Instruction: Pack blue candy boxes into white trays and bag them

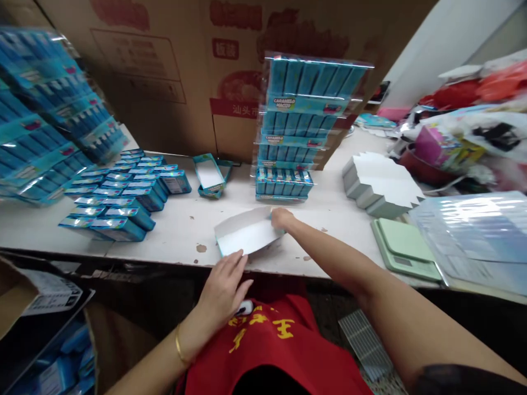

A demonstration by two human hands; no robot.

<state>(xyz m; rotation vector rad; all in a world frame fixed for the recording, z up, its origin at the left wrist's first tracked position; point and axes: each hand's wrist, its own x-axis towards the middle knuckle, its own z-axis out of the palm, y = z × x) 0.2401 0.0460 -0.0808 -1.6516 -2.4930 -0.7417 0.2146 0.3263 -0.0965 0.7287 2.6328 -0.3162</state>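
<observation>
A partly folded cardboard tray (249,231), white inside with a thin blue edge, lies at the table's front edge. My right hand (282,219) has its fingers pressed together on the tray's right end. Against the near side of the tray rests my left hand (225,280), its fingers and thumb apart, palm down. Behind the tray stands a clear-wrapped stack of blue candy boxes (284,184). Two small blue trays (209,173) lie one over the other to its left. Rows of small blue boxes (123,206) are grouped farther left.
Wrapped blue packs (41,120) lean at the far left. A large brown carton (164,77) stands behind. On the right are stacked white card blanks (381,181), a green scale (405,247), plastic sheets (473,236) and piled bags. An open carton (111,345) is below left.
</observation>
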